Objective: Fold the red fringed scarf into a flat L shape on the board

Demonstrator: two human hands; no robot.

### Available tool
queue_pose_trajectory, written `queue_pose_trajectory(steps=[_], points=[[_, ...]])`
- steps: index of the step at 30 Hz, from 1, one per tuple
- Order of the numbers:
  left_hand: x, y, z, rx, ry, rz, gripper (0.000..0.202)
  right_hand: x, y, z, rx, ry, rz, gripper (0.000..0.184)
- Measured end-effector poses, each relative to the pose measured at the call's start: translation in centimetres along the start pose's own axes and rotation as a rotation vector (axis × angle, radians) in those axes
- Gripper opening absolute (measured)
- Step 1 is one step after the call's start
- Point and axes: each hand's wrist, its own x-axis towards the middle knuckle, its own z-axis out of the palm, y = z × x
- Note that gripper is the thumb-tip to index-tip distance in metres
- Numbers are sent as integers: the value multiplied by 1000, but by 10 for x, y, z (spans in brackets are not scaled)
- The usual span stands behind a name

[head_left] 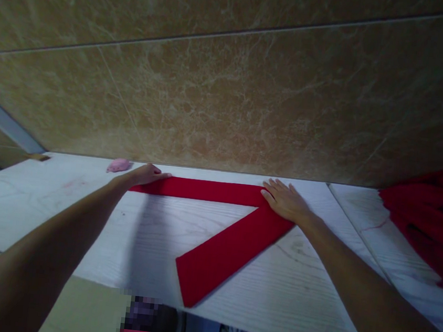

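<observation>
A soft red strip [214, 191] lies bent on the white table [312, 286], with two hands on it.
By the back edge, toward the left corner, sits a small pink lump [118, 165]. Just right of it, the left hand [145, 175] is on the strip's left end; I can't tell if its fingers pinch the cloth. The strip runs beside the back edge to the right hand [285, 200], which lies flat, fingers spread, not gripping. There it slants back, ending near the front edge. It looks light and floppy, so it should not break, but it may wrinkle or slide. The flat ends look best for pinching; an open palm should keep the bend down. Past a seam, toward the right edge, is a red cloth heap [429, 219].
</observation>
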Motion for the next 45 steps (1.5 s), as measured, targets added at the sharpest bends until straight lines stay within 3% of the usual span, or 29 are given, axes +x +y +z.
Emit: queue_pose_trajectory(steps=[11, 15, 22, 26, 31, 36, 40, 43, 45], points=[[8, -16, -15, -103, -33, 122, 71, 8, 10, 11, 42, 63, -19, 71], [7, -33, -15, -44, -113, 90, 63, 7, 9, 9, 41, 47, 7, 71], [-7, -52, -20, -80, -87, 110, 56, 6, 8, 8, -59, 68, 5, 69], [-20, -49, -28, -141, -15, 119, 57, 4, 1, 5, -147, 178, 0, 65], [-38, -37, -51, -229, 41, 161, 55, -15, -31, 10, -76, 363, -52, 62], [-58, 6, -95, -195, 52, 273, 46, -43, -62, 22, 266, 381, -87, 61], [-77, 76, -118, -35, 32, 414, 37, -66, -83, 15, 831, 401, -88, 54], [-99, 143, -115, 82, -4, 580, 29, -85, -99, 4, 1386, 162, 47, 54], [-118, 188, -105, 113, -140, 592, 24, -97, -107, -2, 1702, -80, 133, 56]])
